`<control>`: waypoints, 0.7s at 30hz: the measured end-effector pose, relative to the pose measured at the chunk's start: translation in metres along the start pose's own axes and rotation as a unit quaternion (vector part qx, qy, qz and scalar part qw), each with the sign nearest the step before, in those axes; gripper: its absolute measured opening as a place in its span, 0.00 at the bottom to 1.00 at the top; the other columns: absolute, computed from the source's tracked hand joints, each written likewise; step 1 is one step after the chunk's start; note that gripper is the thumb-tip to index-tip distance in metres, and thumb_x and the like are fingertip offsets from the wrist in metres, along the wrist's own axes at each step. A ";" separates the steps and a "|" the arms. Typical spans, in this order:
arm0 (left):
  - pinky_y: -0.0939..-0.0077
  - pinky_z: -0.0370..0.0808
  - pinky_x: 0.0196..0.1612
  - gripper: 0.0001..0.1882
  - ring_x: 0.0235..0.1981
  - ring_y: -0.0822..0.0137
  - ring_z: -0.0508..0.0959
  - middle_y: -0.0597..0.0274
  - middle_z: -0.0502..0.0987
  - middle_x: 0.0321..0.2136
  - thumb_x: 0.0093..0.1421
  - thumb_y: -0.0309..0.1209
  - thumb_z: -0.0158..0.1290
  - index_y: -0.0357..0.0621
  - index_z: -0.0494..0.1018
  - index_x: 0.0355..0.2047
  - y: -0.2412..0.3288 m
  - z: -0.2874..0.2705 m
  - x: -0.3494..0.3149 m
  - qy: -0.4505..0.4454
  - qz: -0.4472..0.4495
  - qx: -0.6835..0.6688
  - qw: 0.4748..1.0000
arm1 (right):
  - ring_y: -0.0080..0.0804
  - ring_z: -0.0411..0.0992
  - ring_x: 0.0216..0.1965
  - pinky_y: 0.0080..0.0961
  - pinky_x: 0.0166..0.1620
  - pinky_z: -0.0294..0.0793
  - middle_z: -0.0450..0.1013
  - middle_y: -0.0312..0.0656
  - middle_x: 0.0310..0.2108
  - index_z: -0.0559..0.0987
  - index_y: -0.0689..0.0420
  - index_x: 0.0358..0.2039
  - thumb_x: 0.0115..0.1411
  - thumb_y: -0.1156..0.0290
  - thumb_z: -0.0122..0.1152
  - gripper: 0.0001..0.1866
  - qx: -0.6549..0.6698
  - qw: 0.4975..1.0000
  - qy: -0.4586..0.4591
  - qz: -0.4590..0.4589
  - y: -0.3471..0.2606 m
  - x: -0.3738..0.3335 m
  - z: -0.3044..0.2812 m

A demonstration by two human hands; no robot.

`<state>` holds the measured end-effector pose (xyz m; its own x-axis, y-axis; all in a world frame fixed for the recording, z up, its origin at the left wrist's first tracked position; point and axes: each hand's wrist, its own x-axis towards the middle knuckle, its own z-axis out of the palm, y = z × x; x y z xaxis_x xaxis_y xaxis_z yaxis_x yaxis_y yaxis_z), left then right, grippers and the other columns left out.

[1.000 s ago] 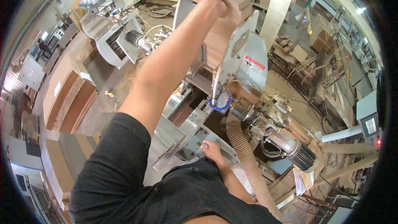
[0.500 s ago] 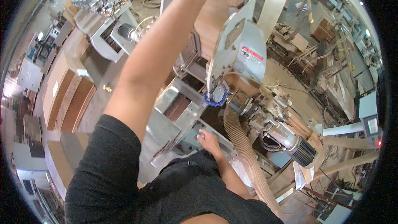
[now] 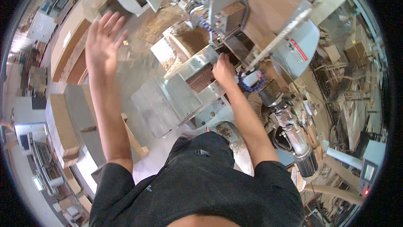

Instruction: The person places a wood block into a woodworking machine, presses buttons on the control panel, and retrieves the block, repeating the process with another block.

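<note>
My left hand (image 3: 105, 44) is raised in the air at the left, its fingers spread and nothing in them. It is nearest to the stacked wooden panels (image 3: 73, 48) beyond it. Farther to the right, my right hand (image 3: 224, 70) reaches into the middle of a woodworking machine, over its metal bed (image 3: 168, 103). Its fingers are bent and pressed together beside a dark gap. What they grip, if anything, I cannot make out. A blue segmented hose ring (image 3: 252, 81) sits just right of that hand. Grey guards (image 3: 300, 55) stand above it.
An electric motor (image 3: 303, 160) and a ribbed hose (image 3: 255, 103) lie along the right side. Sawdust (image 3: 193, 36) covers part of the machine. A control box (image 3: 369, 170) with a small screen stands at the far right. More boards (image 3: 63, 130) are stacked at the left.
My left hand has come back from the top of the view to the left and opened. My right hand has moved forward from beside my body to the machine's middle. The view has shifted.
</note>
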<state>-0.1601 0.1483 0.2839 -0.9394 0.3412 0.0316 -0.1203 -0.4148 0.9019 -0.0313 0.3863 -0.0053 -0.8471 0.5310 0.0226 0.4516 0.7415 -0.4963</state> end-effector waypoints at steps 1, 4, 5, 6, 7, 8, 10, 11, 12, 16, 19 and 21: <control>0.58 0.61 0.55 0.25 0.54 0.57 0.64 0.52 0.62 0.53 0.63 0.40 0.40 0.35 0.56 0.55 0.005 -0.028 -0.016 0.082 0.027 0.015 0.996 | 0.52 0.70 0.43 0.39 0.45 0.71 0.61 0.63 0.50 0.60 0.72 0.50 0.50 0.75 0.48 0.26 0.001 0.999 -0.038 0.025 0.000 0.010 0.006; 0.59 0.62 0.54 0.25 0.52 0.60 0.66 0.56 0.66 0.48 0.60 0.43 0.44 0.39 0.59 0.52 -0.001 -0.159 -0.058 0.254 0.024 -0.018 0.967 | 0.51 0.71 0.44 0.40 0.47 0.70 0.72 0.57 0.38 0.74 0.65 0.39 0.51 0.72 0.50 0.15 -0.033 0.974 -0.198 0.101 -0.014 0.027 -0.008; 0.60 0.62 0.54 0.25 0.51 0.61 0.67 0.58 0.66 0.47 0.60 0.44 0.45 0.41 0.60 0.52 -0.013 -0.199 -0.074 0.302 0.007 -0.044 0.952 | 0.51 0.71 0.42 0.41 0.45 0.71 0.73 0.56 0.36 0.74 0.63 0.37 0.50 0.71 0.52 0.14 -0.057 0.984 -0.134 0.103 0.006 0.029 0.009; 0.61 0.62 0.54 0.25 0.52 0.62 0.66 0.59 0.66 0.48 0.60 0.45 0.45 0.43 0.60 0.52 -0.029 -0.239 -0.097 0.368 -0.031 -0.042 0.928 | 0.52 0.72 0.41 0.42 0.44 0.71 0.73 0.55 0.36 0.74 0.63 0.37 0.51 0.70 0.52 0.14 -0.064 0.985 -0.130 0.097 0.003 0.027 0.006; 0.63 0.62 0.53 0.24 0.52 0.63 0.66 0.60 0.66 0.48 0.60 0.45 0.45 0.45 0.60 0.51 -0.049 -0.273 -0.125 0.431 -0.070 -0.042 0.899 | 0.52 0.72 0.40 0.43 0.43 0.71 0.73 0.55 0.35 0.74 0.63 0.36 0.51 0.70 0.52 0.13 -0.069 0.986 -0.124 0.093 -0.003 0.022 0.001; 0.70 0.69 0.42 0.15 0.41 0.67 0.72 0.64 0.71 0.37 0.60 0.45 0.44 0.49 0.67 0.38 -0.078 -0.296 -0.156 0.476 -0.108 -0.054 0.871 | 0.52 0.72 0.40 0.43 0.42 0.70 0.73 0.55 0.35 0.74 0.63 0.35 0.51 0.69 0.52 0.13 -0.079 0.986 -0.135 0.054 0.001 0.016 0.004; 0.78 0.63 0.19 0.17 0.17 0.73 0.65 0.74 0.62 0.15 0.60 0.44 0.44 0.56 0.60 0.16 -0.145 -0.361 -0.243 0.342 -0.193 -0.145 0.908 | 0.51 0.72 0.40 0.41 0.42 0.70 0.73 0.54 0.35 0.74 0.63 0.36 0.51 0.66 0.54 0.15 -0.023 0.986 -0.167 -0.014 -0.003 0.005 0.010; 0.78 0.61 0.14 0.18 0.14 0.72 0.62 0.72 0.62 0.14 0.61 0.47 0.41 0.57 0.60 0.17 -0.187 -0.383 -0.292 0.439 -0.250 -0.091 0.858 | 0.47 0.72 0.39 0.36 0.43 0.70 0.74 0.51 0.36 0.75 0.62 0.37 0.51 0.65 0.57 0.15 0.090 0.969 -0.228 -0.015 -0.015 -0.002 0.011; 0.77 0.58 0.14 0.16 0.14 0.73 0.62 0.72 0.62 0.14 0.60 0.44 0.44 0.56 0.60 0.17 -0.233 -0.420 -0.368 0.470 -0.243 -0.082 0.844 | 0.45 0.73 0.39 0.34 0.43 0.70 0.74 0.50 0.36 0.76 0.62 0.38 0.51 0.66 0.57 0.15 0.167 0.947 -0.270 -0.046 -0.031 -0.006 0.020; 0.73 0.61 0.14 0.16 0.13 0.70 0.64 0.64 0.66 0.14 0.59 0.46 0.46 0.47 0.70 0.27 -0.298 -0.340 -0.506 0.260 -0.553 0.243 0.753 | 0.32 0.73 0.36 0.26 0.41 0.70 0.75 0.47 0.34 0.75 0.62 0.40 0.53 0.71 0.56 0.14 0.204 0.938 -0.278 -0.027 -0.006 -0.047 0.068; 0.69 0.65 0.24 0.17 0.21 0.67 0.67 0.60 0.69 0.22 0.59 0.44 0.46 0.44 0.71 0.36 -0.405 -0.389 -0.626 0.158 -0.577 0.402 0.693 | 0.44 0.73 0.36 0.31 0.41 0.70 0.74 0.51 0.33 0.76 0.63 0.38 0.52 0.65 0.56 0.17 0.160 0.959 -0.219 -0.088 -0.033 -0.057 0.092; 0.66 0.67 0.30 0.17 0.27 0.64 0.69 0.60 0.71 0.26 0.59 0.43 0.45 0.43 0.70 0.40 -0.432 -0.395 -0.668 0.099 -0.488 0.529 0.687 | 0.48 0.72 0.39 0.32 0.43 0.69 0.73 0.53 0.35 0.76 0.64 0.37 0.52 0.64 0.55 0.17 0.090 0.947 -0.239 -0.195 -0.062 -0.053 0.110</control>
<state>0.3926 -0.2331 -0.2972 -0.6145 -0.1424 -0.7759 -0.5217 0.8112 0.2643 -0.0451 0.2676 -0.0711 -0.9890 -0.0468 -0.1401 0.0601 0.7385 -0.6715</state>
